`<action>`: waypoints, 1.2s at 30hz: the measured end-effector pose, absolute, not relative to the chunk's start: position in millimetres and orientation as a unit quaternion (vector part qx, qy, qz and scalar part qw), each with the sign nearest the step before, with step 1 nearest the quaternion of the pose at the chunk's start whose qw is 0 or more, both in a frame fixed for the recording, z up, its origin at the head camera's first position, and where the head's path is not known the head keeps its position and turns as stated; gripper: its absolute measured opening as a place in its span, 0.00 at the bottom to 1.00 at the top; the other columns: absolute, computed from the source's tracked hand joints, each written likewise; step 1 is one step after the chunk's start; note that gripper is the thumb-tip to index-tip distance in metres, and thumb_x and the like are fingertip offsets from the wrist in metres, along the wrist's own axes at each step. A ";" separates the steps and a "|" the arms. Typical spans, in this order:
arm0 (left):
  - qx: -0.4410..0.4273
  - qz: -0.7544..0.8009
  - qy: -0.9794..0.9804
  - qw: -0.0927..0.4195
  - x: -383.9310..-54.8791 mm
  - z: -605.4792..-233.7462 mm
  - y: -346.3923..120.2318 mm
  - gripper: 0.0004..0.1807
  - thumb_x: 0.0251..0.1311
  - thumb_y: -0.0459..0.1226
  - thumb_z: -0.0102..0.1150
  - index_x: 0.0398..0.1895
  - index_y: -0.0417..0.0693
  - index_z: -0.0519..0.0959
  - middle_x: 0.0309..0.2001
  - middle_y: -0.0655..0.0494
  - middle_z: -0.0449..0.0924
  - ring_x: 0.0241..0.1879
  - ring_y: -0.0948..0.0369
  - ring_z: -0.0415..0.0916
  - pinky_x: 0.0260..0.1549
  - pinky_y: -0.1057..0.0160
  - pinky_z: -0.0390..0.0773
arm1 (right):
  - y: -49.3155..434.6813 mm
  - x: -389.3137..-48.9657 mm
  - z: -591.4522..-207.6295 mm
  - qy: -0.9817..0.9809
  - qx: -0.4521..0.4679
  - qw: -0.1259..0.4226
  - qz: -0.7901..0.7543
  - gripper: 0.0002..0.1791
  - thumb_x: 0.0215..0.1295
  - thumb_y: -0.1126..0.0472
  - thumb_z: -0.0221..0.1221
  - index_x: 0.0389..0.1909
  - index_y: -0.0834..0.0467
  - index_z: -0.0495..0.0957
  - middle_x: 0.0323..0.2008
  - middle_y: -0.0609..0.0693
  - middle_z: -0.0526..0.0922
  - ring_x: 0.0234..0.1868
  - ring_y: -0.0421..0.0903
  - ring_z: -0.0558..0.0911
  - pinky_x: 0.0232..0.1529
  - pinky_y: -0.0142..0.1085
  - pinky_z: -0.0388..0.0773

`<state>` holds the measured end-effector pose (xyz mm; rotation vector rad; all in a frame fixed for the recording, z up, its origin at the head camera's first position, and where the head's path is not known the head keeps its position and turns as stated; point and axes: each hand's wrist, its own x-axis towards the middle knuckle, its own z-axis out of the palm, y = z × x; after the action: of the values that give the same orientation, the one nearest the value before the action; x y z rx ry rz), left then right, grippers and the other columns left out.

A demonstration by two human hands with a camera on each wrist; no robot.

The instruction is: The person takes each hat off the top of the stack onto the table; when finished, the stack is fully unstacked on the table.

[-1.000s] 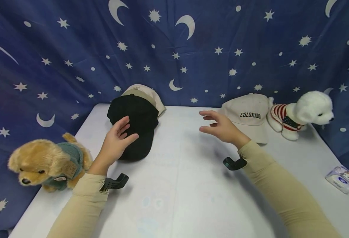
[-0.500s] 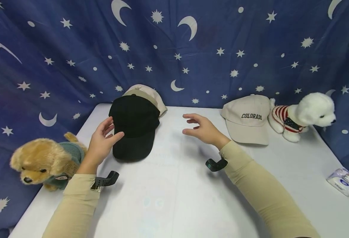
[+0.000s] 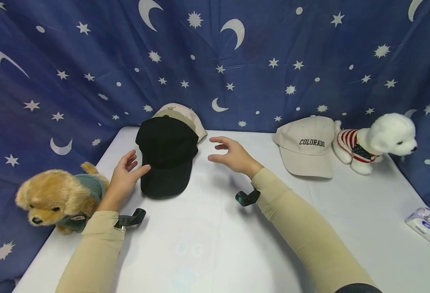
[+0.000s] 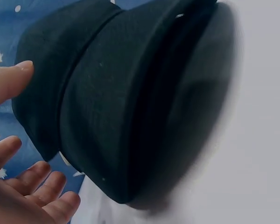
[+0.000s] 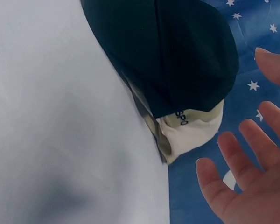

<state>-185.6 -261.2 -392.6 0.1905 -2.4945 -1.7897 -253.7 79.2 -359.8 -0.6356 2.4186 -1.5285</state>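
Observation:
A black baseball cap (image 3: 165, 142) lies brim forward on top of lighter caps at the back left of the table; a pale cap (image 3: 190, 116) shows behind it. My left hand (image 3: 124, 175) is at the black cap's left side, fingers loosely spread, thumb overlapping the cap's edge in the head view. My right hand (image 3: 233, 154) hovers to the right of the cap, fingers apart and nothing between them. In the right wrist view, lettering shows on the pale cap (image 5: 191, 128) under the black one. Neither hand holds anything.
A beige cap (image 3: 304, 148) marked COLORADO lies at the back right beside a white plush dog (image 3: 379, 138). A tan plush dog (image 3: 57, 199) sits at the left edge, by my left forearm. A tissue pack (image 3: 427, 223) lies at the right. A starry curtain (image 3: 200, 61) hangs behind.
My right hand has moved left, away from the beige cap and toward the black cap. My left hand has shifted left and slightly down to the black cap's side.

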 end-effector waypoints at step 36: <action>0.040 -0.556 -0.827 -0.073 -198.4 -405.5 -270.5 0.55 0.63 0.40 0.66 0.80 0.41 0.36 0.77 0.31 0.40 0.76 0.40 0.43 0.71 0.45 0.52 | 27.4 -288.8 -361.0 0.809 -0.211 0.157 -0.526 0.40 0.62 0.59 0.68 0.73 0.60 0.63 0.72 0.52 0.64 0.70 0.57 0.65 0.66 0.42 0.67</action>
<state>-198.4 -270.5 -405.5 0.1309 -2.7256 -1.8340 -288.8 27.4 -361.0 -0.6028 2.3142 -1.5065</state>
